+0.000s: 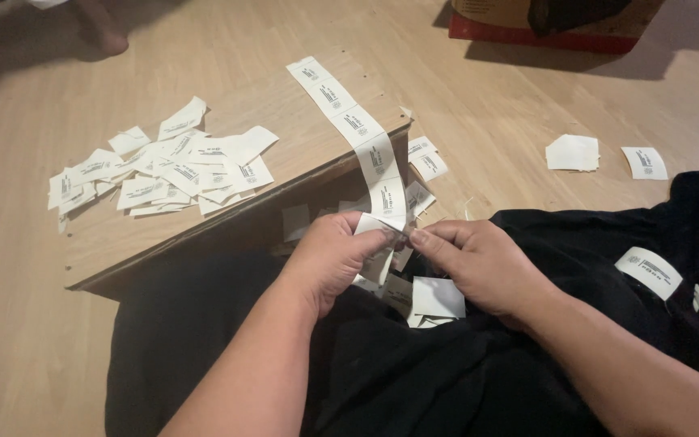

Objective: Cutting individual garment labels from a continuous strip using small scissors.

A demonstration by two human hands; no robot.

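A long strip of white printed fabric labels (355,123) runs from the far edge of a low wooden board (285,121) down to my hands. My left hand (335,255) and my right hand (479,260) both pinch the strip's near end, fingertips almost touching. A heap of cut white labels (159,166) lies on the board's left part. More cut labels (434,298) lie under my hands on black cloth (576,243).
Loose labels (426,159) lie on the wooden floor beside the board, and two more (573,152) farther right. One label (648,271) rests on the black cloth at right. A red-edged box (552,24) stands at the top right. Someone's foot (100,28) shows top left.
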